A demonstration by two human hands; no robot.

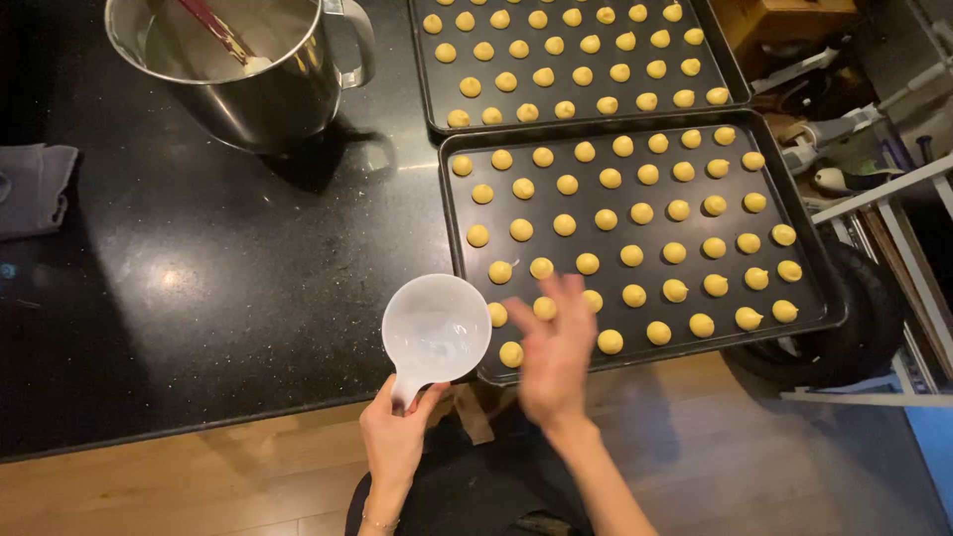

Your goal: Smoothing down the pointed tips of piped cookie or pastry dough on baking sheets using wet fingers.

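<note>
Black speckled desk (228, 288), seen from above, with a strip of wooden floor (149, 486) along its near edge.

Near tray (452, 213): dark and rectangular, on the right half of the desk, its near right corner overhanging the desk edge. It carries rows of small round yellow dough mounds (606, 219), evenly spaced and apart from one another.

Far tray (422, 60): same kind, just beyond the near tray and almost touching it, also filled with rows of mounds; its far part is cut off by the frame.

Steel pot (248, 94): far left of the trays, upright, with a side handle and a red-handled utensil (213, 28) leaning inside it.

Grey cloth (35, 184): at the left edge of the desk, well apart from the pot.

Right hand (554, 347): over the near left corner of the near tray, fingers (571, 298) spread and open, holding nothing (motion-blurred, so contact with the mounds beneath cannot be told).

Left hand (397, 432): at the near desk edge, fingers closed around the short handle of the cup.

Cup (437, 330): white, round, translucent, held level just beside the near left corner of the near tray; a little clear liquid seems to lie in its bottom.

Clutter (854, 139): assorted items on the floor at far right, too indistinct to identify.
</note>
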